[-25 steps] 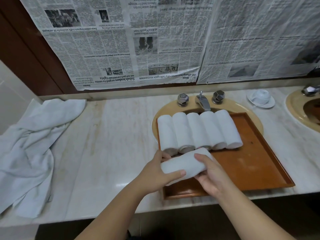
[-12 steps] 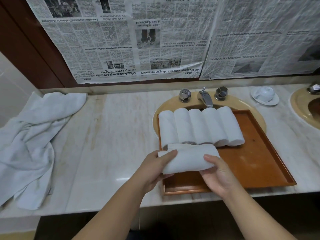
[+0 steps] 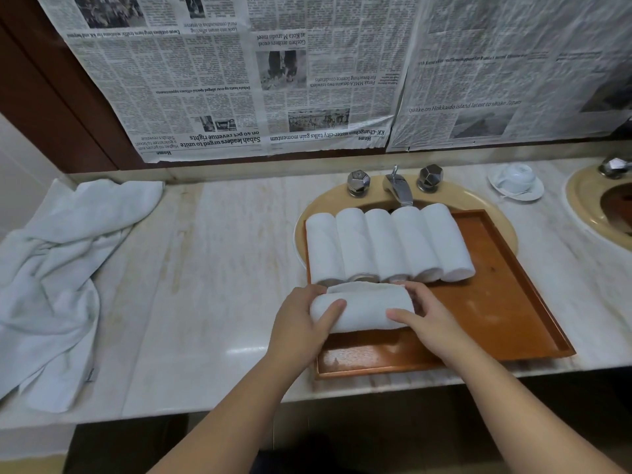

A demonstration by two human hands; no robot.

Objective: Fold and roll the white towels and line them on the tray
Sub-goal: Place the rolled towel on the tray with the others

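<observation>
A brown wooden tray [image 3: 506,316] lies over a sink on the marble counter. Several rolled white towels [image 3: 386,244] stand side by side along its far left part. Just in front of that row, a further rolled white towel [image 3: 366,307] lies crosswise on the tray. My left hand [image 3: 301,323] grips its left end, thumb over the front. My right hand [image 3: 427,314] grips its right end, thumb on top and fingers curled behind it.
Unfolded white towels [image 3: 58,278] are heaped at the counter's left end. A tap [image 3: 398,188] with two knobs rises behind the tray. An upturned white cup on a saucer [image 3: 515,179] sits at the back right, beside a second basin [image 3: 602,213]. Newspaper covers the wall.
Both hands have carried the rolled towel forward and set it down crosswise on the tray, close against the near ends of the row.
</observation>
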